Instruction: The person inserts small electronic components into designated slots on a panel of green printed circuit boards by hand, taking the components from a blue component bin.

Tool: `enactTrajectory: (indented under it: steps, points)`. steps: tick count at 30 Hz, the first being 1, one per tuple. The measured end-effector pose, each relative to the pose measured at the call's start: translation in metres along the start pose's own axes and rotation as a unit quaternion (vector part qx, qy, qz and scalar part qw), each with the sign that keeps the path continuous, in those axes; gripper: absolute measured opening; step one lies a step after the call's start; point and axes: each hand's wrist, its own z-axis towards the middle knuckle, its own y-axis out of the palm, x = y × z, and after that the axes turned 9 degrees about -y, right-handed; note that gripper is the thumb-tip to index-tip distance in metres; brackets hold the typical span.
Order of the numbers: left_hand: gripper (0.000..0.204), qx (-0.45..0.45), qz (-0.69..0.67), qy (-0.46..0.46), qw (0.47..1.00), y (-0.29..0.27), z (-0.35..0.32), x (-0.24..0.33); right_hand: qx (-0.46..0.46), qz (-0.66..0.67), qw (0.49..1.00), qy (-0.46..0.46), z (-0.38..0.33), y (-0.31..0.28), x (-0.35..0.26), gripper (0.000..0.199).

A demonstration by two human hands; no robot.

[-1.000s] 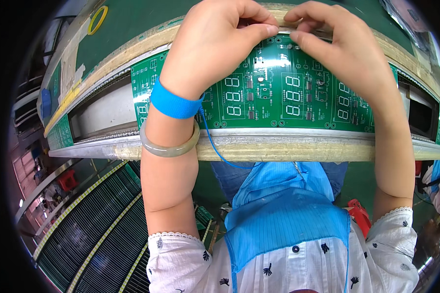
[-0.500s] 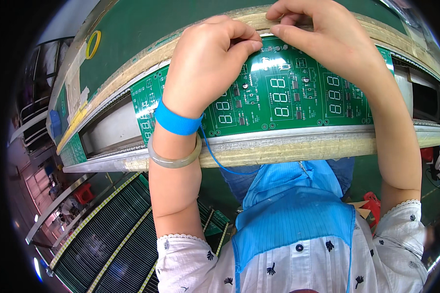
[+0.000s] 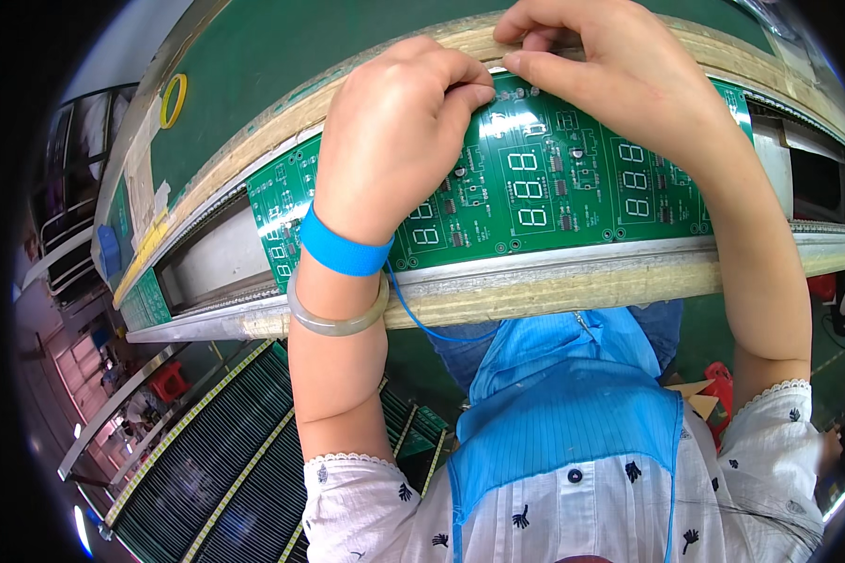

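Note:
A long green circuit board [image 3: 554, 188] with rows of white digit outlines lies across the conveyor in front of me. My left hand [image 3: 394, 150] is curled over its far edge, fingertips pinched down at the board's rim. It wears a blue wrist strap [image 3: 343, 249] with a thin blue cord, and a pale bangle [image 3: 333, 319]. My right hand [image 3: 620, 75] reaches in from the right, thumb and forefinger pinched at the same spot, almost touching the left fingertips. Whether a small part sits between the fingers is hidden.
The near wooden and metal rail [image 3: 582, 281] runs under my forearms. Beyond the board is a green bench top [image 3: 282, 56] with a yellow tape ring [image 3: 172, 100]. Another green board [image 3: 145, 300] lies at the left. Dark slotted racks [image 3: 207, 469] stand low on the left.
Both hands have stayed pinched at the board's far edge, fingertips drawing closer together. The view has tilted, so board and rail now slant.

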Motion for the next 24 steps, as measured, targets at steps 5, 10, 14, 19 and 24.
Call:
enactTrajectory:
  steps: [5, 10, 14, 19, 24]
  points:
    - [0.006, 0.007, 0.024, 0.004, 1.000, 0.002, 0.000, 0.002, -0.004, 0.005, 1.000, -0.001, 0.000, -0.002, 0.000, 0.027]
    - [0.006, 0.003, 0.050, 0.029, 0.998, 0.000, 0.000, 0.005, -0.019, 0.004, 1.000, 0.007, 0.001, -0.004, -0.001, 0.027]
    - [0.006, -0.005, 0.041, 0.025, 0.999, 0.001, 0.000, 0.006, -0.024, 0.000, 1.000, 0.016, 0.001, -0.005, -0.002, 0.027]
    - [0.010, 0.016, 0.021, -0.005, 1.000, -0.016, -0.005, 0.011, -0.005, -0.014, 0.998, -0.061, -0.002, 0.003, 0.023, 0.026]
    - [0.021, 0.026, 0.280, -0.108, 0.953, -0.044, -0.052, 0.036, 0.033, 0.053, 0.998, -0.014, -0.007, -0.013, 0.017, 0.023]
